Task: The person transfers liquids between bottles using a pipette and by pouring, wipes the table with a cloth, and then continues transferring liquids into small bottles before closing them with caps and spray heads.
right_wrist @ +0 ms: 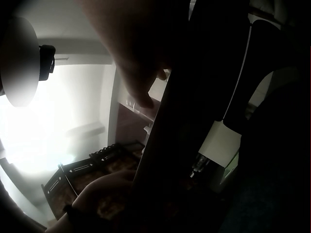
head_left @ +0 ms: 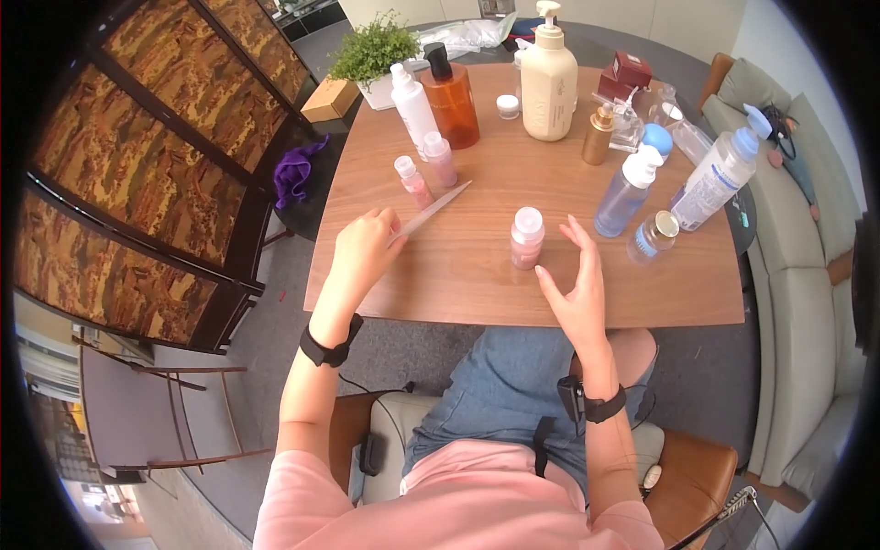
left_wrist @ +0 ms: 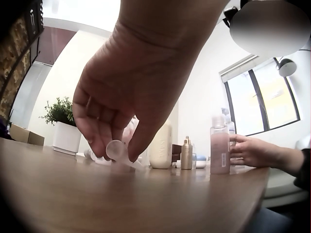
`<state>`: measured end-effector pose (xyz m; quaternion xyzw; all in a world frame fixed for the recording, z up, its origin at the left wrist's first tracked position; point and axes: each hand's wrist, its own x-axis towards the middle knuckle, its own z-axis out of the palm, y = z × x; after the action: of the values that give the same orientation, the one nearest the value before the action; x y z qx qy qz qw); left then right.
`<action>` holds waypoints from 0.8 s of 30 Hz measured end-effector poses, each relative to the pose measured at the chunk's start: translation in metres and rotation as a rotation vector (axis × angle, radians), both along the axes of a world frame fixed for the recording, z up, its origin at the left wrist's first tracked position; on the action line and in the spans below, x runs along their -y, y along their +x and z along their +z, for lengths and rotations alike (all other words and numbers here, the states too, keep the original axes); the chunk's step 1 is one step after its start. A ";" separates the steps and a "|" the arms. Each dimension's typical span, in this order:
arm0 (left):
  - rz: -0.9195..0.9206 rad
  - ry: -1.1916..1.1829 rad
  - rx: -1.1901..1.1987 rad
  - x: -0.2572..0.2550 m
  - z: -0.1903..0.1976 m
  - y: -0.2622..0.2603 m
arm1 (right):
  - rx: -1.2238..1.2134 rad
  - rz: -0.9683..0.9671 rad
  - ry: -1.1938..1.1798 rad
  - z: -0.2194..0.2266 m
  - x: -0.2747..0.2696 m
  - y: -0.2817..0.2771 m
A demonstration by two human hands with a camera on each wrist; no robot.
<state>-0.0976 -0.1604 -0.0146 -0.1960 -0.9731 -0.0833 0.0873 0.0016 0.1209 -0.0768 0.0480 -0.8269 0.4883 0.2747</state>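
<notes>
My left hand (head_left: pixel 365 246), low over the left of the table, pinches a translucent plastic piece (head_left: pixel 431 211) that tapers to a point. In the left wrist view that piece (left_wrist: pixel 115 150) shows a round end below the fingertips. Beyond it stand two small pink bottles with clear caps, a shorter one (head_left: pixel 417 186) and a taller one (head_left: pixel 442 163). Another small pink bottle (head_left: pixel 526 240) stands upright near the front of the table. Beside it, my right hand (head_left: pixel 581 289) has thumb and fingers spread apart. The right wrist view is mostly dark.
Behind are a white bottle (head_left: pixel 412 108), an amber pump bottle (head_left: pixel 453 105), a large cream pump bottle (head_left: pixel 549 87) and a potted plant (head_left: pixel 371 60). To the right stand a gold bottle (head_left: pixel 598 136), a blue-tinted pump bottle (head_left: pixel 625 197), a gold-lidded jar (head_left: pixel 654 236) and a tall lotion bottle (head_left: pixel 715 179).
</notes>
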 end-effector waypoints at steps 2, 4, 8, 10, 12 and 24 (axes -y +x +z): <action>-0.003 -0.008 0.007 -0.001 -0.005 -0.008 | -0.010 0.004 0.008 -0.001 -0.001 0.000; -0.033 -0.014 0.007 -0.001 -0.007 -0.016 | -0.008 0.001 0.032 -0.001 -0.001 0.000; -0.010 0.000 0.027 0.000 -0.010 -0.026 | -0.002 0.010 0.011 0.001 -0.001 0.000; -0.083 0.097 0.045 0.003 -0.014 -0.031 | 0.007 0.001 0.007 0.002 0.000 0.000; -0.077 0.099 0.078 0.004 -0.017 -0.032 | 0.003 0.001 0.008 0.001 0.000 0.001; -0.094 0.135 0.065 -0.009 -0.007 -0.018 | -0.005 -0.005 -0.001 -0.002 -0.001 0.001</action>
<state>-0.1155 -0.1514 -0.0219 -0.2321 -0.9574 -0.1591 0.0646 0.0022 0.1218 -0.0785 0.0469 -0.8263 0.4877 0.2779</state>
